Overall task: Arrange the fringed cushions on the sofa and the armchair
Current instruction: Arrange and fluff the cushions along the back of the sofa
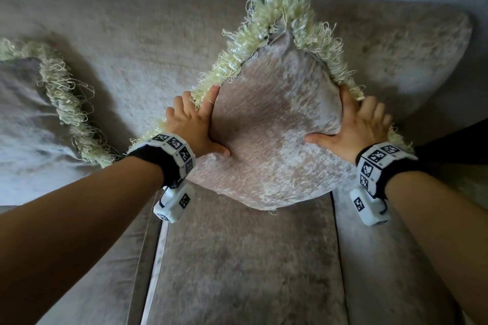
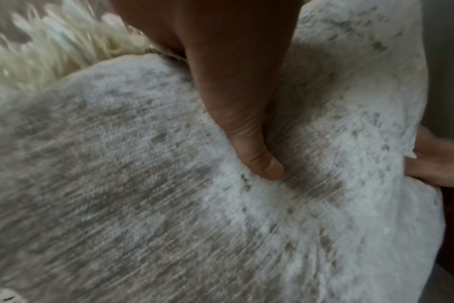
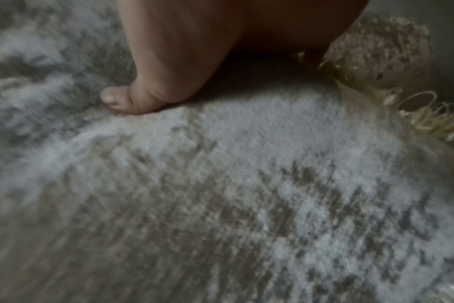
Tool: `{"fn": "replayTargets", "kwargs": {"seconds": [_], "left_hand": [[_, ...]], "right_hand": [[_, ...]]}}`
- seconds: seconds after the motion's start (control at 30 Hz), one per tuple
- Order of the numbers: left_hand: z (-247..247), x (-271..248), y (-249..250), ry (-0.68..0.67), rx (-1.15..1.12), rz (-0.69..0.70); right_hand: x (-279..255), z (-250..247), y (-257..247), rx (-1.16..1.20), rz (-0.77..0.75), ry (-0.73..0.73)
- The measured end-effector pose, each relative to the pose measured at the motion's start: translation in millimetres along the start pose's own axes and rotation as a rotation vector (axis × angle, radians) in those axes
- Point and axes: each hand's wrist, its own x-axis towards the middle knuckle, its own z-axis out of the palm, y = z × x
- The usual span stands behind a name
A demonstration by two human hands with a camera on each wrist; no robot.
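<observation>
Head view: unreadable wrist-band markers (image 1: 174,143).

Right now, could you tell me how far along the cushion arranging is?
Looks done: one fringed cushion already lies against the sofa back at far left. In hand: the left hand and right hand grip the sides of a second cushion, stood on its corner. Left: settling it; no armchair is in view, so that part cannot be judged.
</observation>
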Motion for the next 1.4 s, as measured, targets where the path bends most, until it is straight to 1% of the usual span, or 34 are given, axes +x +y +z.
{"fn": "replayTargets", "kwargs": {"seconds": [0.1, 0.23, 0.3, 0.4, 0.57, 0.7, 0.83, 0.93, 1.07, 1.2, 1.3, 1.4], "left_hand": [[-12, -13, -4, -0.001, 0.028, 0.024], [-39, -41, -13, -0.02, 0.014, 0.096], [-59, -57, -20, -0.033, -0.016, 0.123], [-92, -80, -33, -0.051, -0.007, 0.144], [-138, -116, -51, -0.083, -0.113, 0.084], [-161, -147, -59, -0.103, -0.154, 0.067], [-167, -164, -65, -0.161, -0.18, 0.049], [-174, -172, -80, -0.163, -0.187, 0.041], [-181, -177, -110, -0.157, -0.212, 0.013], [-181, -177, -156, -0.148, -0.256, -0.003], [-176, -175, -200, -0.116, -0.276, -0.004], [-169, -173, -249, -0.101, -0.296, 0.025]], "right_hand": [[-11, -18, -2, 0.02, 0.041, -0.087], [-35, -56, -5, 0.046, 0.029, -0.167], [-50, -79, -5, 0.058, 0.016, -0.176], [-71, -110, -6, 0.051, -0.035, -0.136], [-92, -149, -16, 0.096, -0.093, -0.133], [-103, -168, -28, 0.161, -0.103, -0.148], [-113, -172, -37, 0.201, -0.126, -0.205], [-117, -184, -43, 0.214, -0.131, -0.221], [-124, -198, -55, 0.199, -0.113, -0.223], [-126, -209, -78, 0.196, -0.085, -0.218], [-131, -216, -110, 0.219, -0.066, -0.214], [-139, -218, -156, 0.277, -0.048, -0.189]]}}
